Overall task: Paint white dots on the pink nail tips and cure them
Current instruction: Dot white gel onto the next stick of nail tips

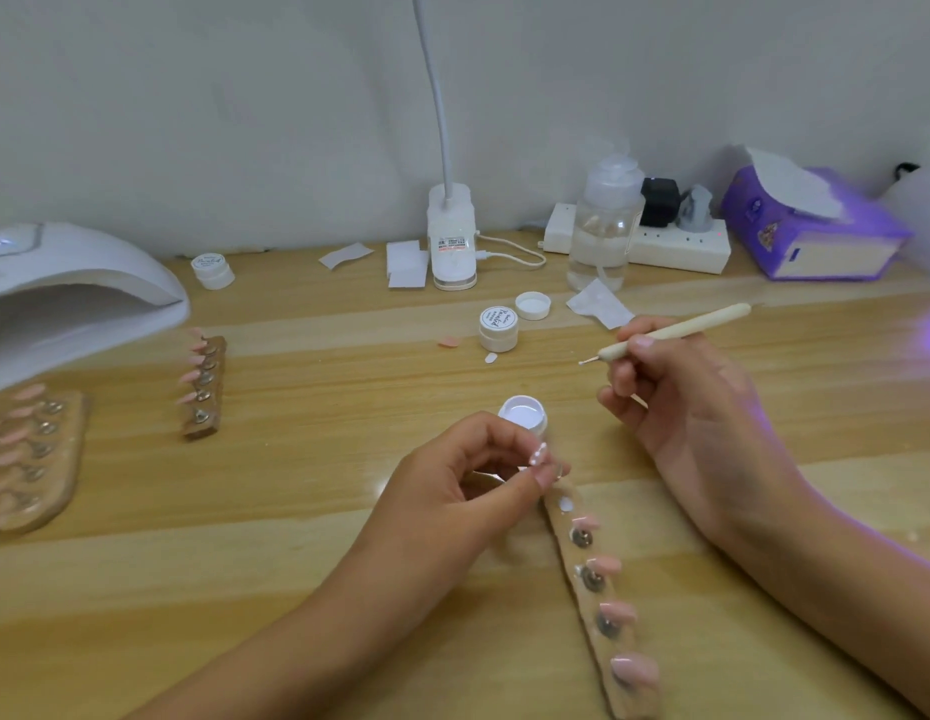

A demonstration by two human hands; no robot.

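Now pinching a dotted pink nail tip (539,454) with left grip (452,478), clamping dotting pen (676,330) with right grip (676,397), near open white pot (522,413).

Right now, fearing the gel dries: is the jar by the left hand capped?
Open: the jar has no lid; white gel shows inside.

Small white jars, three: far-left jar (212,271), shut middle jar (498,330), open near jar (542,422). Loose lid (532,306), one. Nail-tip holders, three: near-right holder (582,556), mid-left holder (198,431), left-edge holder (68,444). Dotting pen (676,332), one. Curing lamp (73,283), one.
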